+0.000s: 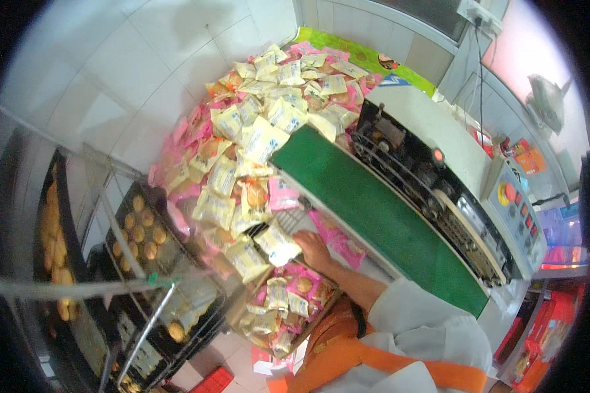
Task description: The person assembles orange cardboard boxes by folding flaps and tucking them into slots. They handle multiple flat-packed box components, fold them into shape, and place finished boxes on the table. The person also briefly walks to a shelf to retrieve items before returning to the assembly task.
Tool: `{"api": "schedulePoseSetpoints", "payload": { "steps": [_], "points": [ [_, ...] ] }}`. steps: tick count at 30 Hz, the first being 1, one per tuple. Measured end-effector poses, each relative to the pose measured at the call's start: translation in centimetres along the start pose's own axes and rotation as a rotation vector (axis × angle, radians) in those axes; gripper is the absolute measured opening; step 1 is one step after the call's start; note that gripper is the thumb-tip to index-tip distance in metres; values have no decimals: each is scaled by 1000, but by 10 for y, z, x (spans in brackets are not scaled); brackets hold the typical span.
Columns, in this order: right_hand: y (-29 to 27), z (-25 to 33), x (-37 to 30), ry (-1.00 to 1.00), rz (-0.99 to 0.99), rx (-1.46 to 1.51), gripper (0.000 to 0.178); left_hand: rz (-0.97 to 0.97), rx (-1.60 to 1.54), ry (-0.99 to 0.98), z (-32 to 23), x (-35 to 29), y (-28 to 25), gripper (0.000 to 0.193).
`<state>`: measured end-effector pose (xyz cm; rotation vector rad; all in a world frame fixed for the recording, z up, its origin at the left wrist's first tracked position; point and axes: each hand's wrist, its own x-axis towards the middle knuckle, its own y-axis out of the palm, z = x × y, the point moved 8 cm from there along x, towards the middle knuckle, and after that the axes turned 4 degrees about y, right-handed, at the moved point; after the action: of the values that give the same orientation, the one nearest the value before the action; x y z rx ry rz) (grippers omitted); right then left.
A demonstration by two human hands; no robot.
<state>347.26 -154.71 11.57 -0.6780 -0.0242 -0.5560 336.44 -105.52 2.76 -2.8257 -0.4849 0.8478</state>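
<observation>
My right hand reaches in from the lower right, with a grey-white sleeve on its arm. Its curled fingers meet the edge of a pale yellow wrapped pastry packet, though the fingertips are partly hidden. Just below this hand is an open cardboard box, holding several yellow and pink pastry packets. Another yellow packet lies by the box's far left corner. Beyond, a large heap of yellow and pink packets spreads toward the wall. My left hand is out of sight.
A green conveyor belt runs beside the heap, along a black sealing machine with a grey control panel. On the left stands a metal rack with trays of round pastries. Low down lies a red crate.
</observation>
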Motion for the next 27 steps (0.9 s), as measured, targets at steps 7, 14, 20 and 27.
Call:
{"api": "schedulePoseSetpoints", "payload": {
  "steps": [7, 14, 20, 27],
  "points": [
    [8, -8, 3, 56, 138, -116, 44, -10, 61, -47, -32, -4, 62, 58],
    [12, -11, 6, 77, 187, -122, 45, -70, 110, -61, -59, -11, 71, 58],
    [12, -14, 5, 73, 194, -61, 50, -222, 90, -55, -75, -53, 14, 58],
    [15, -9, 8, 86, 310, -202, 56, -436, -6, -44, -52, -157, -71, 58]
  ]
}}
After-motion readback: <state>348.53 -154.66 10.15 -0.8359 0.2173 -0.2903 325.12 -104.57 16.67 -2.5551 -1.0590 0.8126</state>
